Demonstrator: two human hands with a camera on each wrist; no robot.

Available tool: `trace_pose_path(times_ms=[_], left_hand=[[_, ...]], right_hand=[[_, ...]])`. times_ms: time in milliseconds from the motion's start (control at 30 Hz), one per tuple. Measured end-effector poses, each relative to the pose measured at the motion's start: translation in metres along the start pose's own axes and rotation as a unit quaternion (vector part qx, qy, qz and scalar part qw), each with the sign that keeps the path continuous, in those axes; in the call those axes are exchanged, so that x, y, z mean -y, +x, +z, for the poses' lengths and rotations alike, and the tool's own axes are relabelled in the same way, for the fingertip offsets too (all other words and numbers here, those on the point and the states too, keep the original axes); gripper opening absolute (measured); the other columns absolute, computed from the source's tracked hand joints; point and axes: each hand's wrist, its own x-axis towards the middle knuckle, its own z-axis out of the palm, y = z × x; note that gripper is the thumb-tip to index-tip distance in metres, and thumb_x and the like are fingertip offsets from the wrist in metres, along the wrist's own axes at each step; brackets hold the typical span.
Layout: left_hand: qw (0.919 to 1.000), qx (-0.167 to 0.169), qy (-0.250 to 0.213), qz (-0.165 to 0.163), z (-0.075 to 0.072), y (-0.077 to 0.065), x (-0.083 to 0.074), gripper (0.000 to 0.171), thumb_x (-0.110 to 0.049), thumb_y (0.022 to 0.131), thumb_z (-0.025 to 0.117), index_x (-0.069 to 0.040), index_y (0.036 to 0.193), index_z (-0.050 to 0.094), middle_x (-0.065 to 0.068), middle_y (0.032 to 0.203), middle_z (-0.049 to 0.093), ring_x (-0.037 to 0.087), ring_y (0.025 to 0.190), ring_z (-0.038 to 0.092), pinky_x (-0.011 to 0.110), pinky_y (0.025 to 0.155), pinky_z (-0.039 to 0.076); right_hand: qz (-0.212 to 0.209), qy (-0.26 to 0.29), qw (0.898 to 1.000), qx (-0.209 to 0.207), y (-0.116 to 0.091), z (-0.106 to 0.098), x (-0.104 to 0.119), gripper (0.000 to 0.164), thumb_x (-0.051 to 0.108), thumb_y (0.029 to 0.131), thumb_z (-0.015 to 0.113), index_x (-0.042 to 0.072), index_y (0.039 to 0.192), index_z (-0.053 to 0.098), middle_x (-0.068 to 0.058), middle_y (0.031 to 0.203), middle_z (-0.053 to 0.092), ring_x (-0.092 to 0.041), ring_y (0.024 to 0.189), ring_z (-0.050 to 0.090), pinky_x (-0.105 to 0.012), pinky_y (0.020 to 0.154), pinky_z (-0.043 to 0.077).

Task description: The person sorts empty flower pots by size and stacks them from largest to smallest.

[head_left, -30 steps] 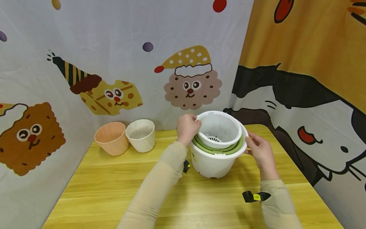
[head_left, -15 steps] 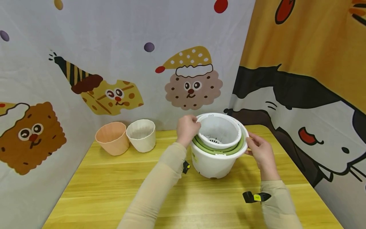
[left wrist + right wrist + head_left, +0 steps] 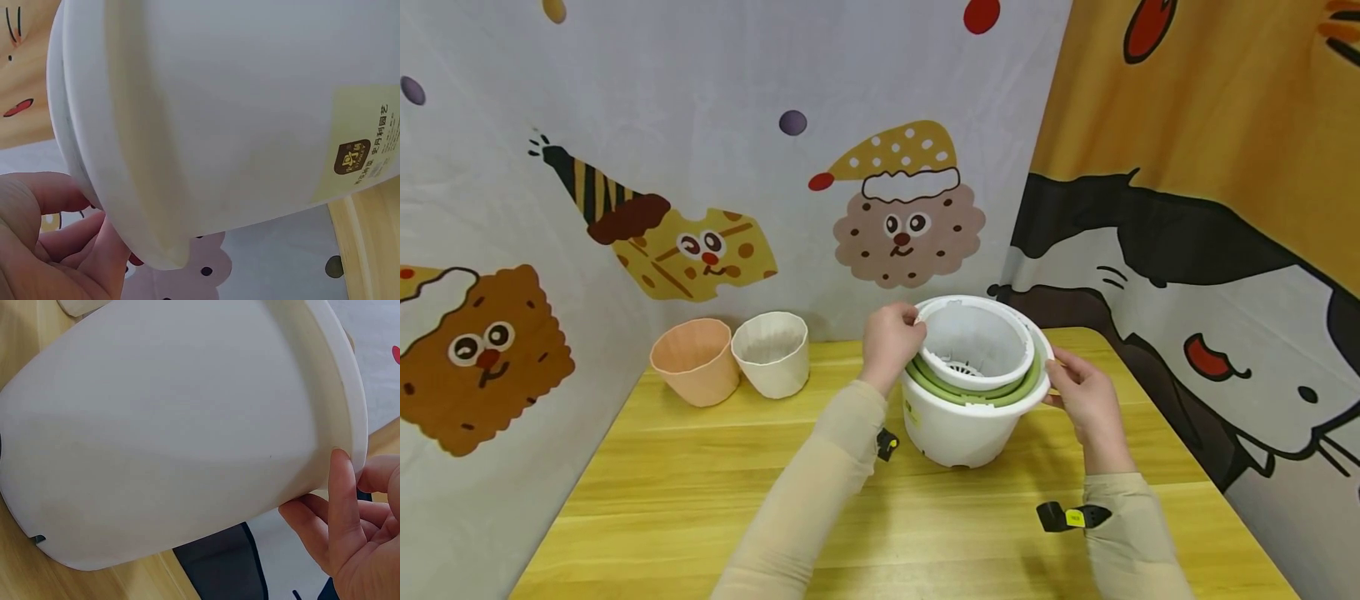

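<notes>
A large white flower pot [image 3: 958,437] stands upright on the table, with green pot rims [image 3: 977,397] nested in it. Inside those sits a smaller white pot [image 3: 973,337] with a slotted bottom. At the back left, my left hand [image 3: 889,343] pinches the rim of the white pots; its fingertips are partly hidden in the head view. The left wrist view shows its fingers [image 3: 65,190] at the rim, above a yellow-green label [image 3: 359,150]. My right hand [image 3: 1084,396] holds the large pot's rim on the right, with fingers [image 3: 345,500] against the outer wall.
To the left, a peach pot [image 3: 700,379] and a cream pot [image 3: 775,371] stand side by side near the back edge of the wooden table [image 3: 700,500]. A cartoon-printed cloth [image 3: 700,83] hangs close behind. Each wrist wears a black strap-on camera [image 3: 1071,517].
The smaller white pot's back rim has sunk slightly into the nest over the last second. Both hands have kept their places at the rims, and the other pots have not moved.
</notes>
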Motion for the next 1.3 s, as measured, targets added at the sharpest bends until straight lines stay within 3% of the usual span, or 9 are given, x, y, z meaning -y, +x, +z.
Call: trace_pose_path(times_ms=[167, 367, 800, 1300], left_hand=[[0.9997, 0.002, 0.004, 0.024, -0.002, -0.004, 0.002, 0.026, -0.014, 0.091, 0.068, -0.004, 0.114, 0.073, 0.008, 0.109, 0.072, 0.023, 0.100, 0.067, 0.036, 0.086, 0.054], [0.9976, 0.012, 0.026, 0.063, -0.003, -0.008, 0.007, 0.030, -0.015, 0.092, 0.067, -0.008, 0.120, 0.071, 0.007, 0.114, 0.071, 0.018, 0.091, 0.068, 0.029, 0.073, 0.055], [0.9960, 0.034, -0.053, 0.063, -0.012, -0.018, 0.015, 0.038, -0.017, 0.094, 0.067, -0.007, 0.130, 0.065, 0.009, 0.125, 0.066, 0.021, 0.100, 0.068, 0.032, 0.080, 0.057], [0.9838, -0.037, -0.093, 0.149, -0.017, -0.031, 0.023, 0.042, -0.007, 0.089, 0.068, 0.001, 0.131, 0.061, 0.014, 0.118, 0.067, 0.029, 0.101, 0.065, 0.035, 0.082, 0.057]], right_hand=[[0.002, -0.001, 1.000, 0.001, 0.000, 0.001, 0.000, 0.052, 0.027, 0.103, 0.052, 0.001, 0.147, 0.044, -0.023, 0.131, 0.052, -0.001, 0.085, 0.058, -0.021, 0.070, 0.057], [0.007, -0.003, 1.000, 0.001, -0.001, 0.001, 0.001, 0.052, 0.028, 0.103, 0.051, 0.001, 0.148, 0.043, -0.022, 0.132, 0.051, -0.002, 0.086, 0.058, -0.020, 0.070, 0.057], [0.005, -0.001, 1.000, -0.001, -0.001, 0.001, 0.001, 0.052, 0.027, 0.104, 0.051, 0.001, 0.147, 0.044, -0.022, 0.132, 0.051, -0.001, 0.086, 0.058, -0.020, 0.070, 0.057], [-0.005, -0.003, 1.000, 0.002, 0.000, 0.000, 0.000, 0.053, 0.027, 0.103, 0.052, 0.000, 0.147, 0.043, -0.024, 0.133, 0.051, -0.001, 0.086, 0.058, -0.021, 0.069, 0.057]])
